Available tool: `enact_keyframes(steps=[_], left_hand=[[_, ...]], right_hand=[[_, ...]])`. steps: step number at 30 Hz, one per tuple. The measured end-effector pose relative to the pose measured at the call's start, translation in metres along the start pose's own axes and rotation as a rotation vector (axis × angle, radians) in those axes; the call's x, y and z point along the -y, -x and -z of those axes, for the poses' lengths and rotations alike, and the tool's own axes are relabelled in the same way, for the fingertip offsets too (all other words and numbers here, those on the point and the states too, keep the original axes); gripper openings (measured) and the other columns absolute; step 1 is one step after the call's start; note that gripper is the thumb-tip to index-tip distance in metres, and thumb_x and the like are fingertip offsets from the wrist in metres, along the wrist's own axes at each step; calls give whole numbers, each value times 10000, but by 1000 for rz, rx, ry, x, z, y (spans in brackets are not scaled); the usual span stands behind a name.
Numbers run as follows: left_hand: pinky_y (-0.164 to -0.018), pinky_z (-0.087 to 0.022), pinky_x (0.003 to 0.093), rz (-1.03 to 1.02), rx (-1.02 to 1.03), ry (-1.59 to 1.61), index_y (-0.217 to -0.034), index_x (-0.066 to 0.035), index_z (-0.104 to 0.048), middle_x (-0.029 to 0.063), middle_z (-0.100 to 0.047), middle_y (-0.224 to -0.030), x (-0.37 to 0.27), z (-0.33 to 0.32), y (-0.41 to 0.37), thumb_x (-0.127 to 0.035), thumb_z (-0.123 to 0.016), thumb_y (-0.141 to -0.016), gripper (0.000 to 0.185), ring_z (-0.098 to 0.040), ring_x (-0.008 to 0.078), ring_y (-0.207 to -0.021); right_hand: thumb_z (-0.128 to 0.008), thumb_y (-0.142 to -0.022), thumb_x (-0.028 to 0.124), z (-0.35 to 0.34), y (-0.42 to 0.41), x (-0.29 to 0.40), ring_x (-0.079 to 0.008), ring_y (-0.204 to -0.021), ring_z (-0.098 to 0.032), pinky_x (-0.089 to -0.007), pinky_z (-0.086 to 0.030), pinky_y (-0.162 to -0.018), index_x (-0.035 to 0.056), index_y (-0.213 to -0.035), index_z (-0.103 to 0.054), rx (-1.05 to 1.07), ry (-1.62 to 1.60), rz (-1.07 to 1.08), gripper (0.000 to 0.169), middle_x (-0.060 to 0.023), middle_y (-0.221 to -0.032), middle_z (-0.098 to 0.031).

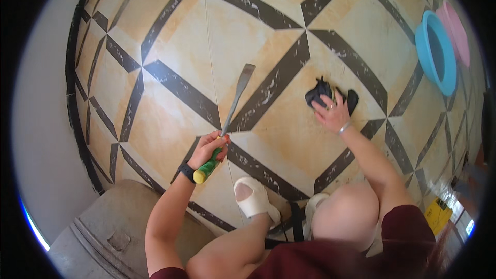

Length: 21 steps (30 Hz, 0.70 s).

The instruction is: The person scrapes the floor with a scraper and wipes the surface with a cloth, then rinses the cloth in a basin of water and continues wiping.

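My left hand (pixel 209 148) is closed round the green and yellow handle of a flat-bladed pry tool (pixel 237 97), whose metal blade points up and away over the tiled floor. Further right, my right hand (pixel 334 114) rests with spread fingers on a crumpled black item (pixel 318 92), perhaps a glove or cloth, lying on the tiles. Another dark piece (pixel 352 100) lies just beside its fingers. Whether the fingers grip the black item or only touch it does not show clearly.
A blue plastic basin (pixel 449 62) overlaps a pink basin (pixel 456 31) at the right. A grey-brown suitcase-like object (pixel 128 209) stands at lower left, near a pale wall (pixel 42 104) with a black base edge. A yellow object (pixel 438 215) is at lower right. Legs and white slippers are below.
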<state>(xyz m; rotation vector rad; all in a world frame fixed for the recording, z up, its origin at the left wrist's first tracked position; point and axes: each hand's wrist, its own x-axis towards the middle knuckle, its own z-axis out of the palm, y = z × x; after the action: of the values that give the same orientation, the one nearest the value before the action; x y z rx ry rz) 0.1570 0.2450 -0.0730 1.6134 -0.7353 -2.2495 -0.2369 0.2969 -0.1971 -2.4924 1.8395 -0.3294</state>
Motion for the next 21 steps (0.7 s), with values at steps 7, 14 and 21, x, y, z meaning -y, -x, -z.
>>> enact_keyframes(steps=[7, 14, 21], left_hand=[[-436, -363, 204, 32, -79, -255, -864, -61, -513, -28, -450, -586, 34, 11, 95, -162, -598, -869, 133, -406, 50, -442], [-434, -330, 210, 66, -159, -38, -808, -60, -506, -3, -459, -541, 74, 18, 142, -330, -446, -941, 307, -399, 69, -433], [-418, -331, 215, 15, -439, -76, -782, -44, -516, 1, -452, -525, 82, 10, 216, -321, -451, -939, 324, -400, 75, -415]], right_hand=[[-659, -734, 280, 19, -11, 21, -356, -1020, -443, -459, -434, -698, 255, -995, -622, -18, -65, 88, 265, 2, -1088, -510], [-544, -760, 229, -10, -62, 130, -361, -1026, -457, -499, -432, -707, 197, -1005, -592, 115, -175, 524, 252, -36, -1146, -507], [-571, -765, 288, -1, 18, 69, -399, -1055, -434, -519, -432, -701, 198, -1066, -600, 171, -121, 500, 315, -49, -1192, -520]])
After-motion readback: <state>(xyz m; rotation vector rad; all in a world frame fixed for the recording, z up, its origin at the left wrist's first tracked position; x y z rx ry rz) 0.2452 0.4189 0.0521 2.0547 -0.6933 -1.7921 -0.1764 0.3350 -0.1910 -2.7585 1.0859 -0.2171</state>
